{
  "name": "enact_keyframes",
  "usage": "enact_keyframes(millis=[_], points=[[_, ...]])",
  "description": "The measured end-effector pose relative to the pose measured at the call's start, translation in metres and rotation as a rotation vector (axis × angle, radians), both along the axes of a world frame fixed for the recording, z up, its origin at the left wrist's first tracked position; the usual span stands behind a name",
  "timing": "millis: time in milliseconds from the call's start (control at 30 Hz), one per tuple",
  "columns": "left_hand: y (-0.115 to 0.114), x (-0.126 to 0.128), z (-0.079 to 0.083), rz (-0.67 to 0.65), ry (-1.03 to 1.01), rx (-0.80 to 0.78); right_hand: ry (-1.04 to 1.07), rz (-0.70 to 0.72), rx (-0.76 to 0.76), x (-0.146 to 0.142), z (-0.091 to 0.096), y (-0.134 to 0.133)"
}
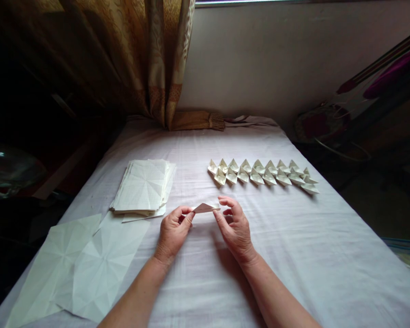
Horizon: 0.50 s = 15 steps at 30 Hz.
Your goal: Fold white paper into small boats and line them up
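Between finger and thumb, my left hand (175, 230) pinches the left end of a small folded paper (205, 208). This paper has a peaked triangle in the middle and a thin flat strip along its bottom, and it is held above the sheet. At its right end is my right hand (235, 228), thumb and forefinger spread around the tip; whether the thumb touches it I cannot tell. Farther off to the right, several folded paper boats (257, 173) stand in two close rows.
A stack of creased square papers (146, 184) lies to the left. Nearer me, loose unfolded creased sheets (102, 264) overlap on the pale bedsheet (294, 264). A gold curtain (160, 59) hangs at the back, beside a plain wall (259, 59).
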<state>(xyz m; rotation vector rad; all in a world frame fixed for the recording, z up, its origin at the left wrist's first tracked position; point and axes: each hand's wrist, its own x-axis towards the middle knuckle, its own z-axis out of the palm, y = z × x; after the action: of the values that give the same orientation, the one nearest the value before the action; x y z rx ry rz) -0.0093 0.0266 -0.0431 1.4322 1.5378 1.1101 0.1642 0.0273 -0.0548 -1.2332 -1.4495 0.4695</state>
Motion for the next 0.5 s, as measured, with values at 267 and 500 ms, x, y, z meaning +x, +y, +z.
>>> enact_keyframes(millis=[267, 500], points=[[0.0020, -0.0002, 0.0053, 0.065, -0.063, -0.071, -0.094, -0.059, 0.118, 0.0008, 0.0036, 0.0004], [0.0018, -0.0016, 0.0036, 0.023, -0.059, -0.053, -0.105, -0.074, 0.106, 0.0005, 0.0021, 0.0008]])
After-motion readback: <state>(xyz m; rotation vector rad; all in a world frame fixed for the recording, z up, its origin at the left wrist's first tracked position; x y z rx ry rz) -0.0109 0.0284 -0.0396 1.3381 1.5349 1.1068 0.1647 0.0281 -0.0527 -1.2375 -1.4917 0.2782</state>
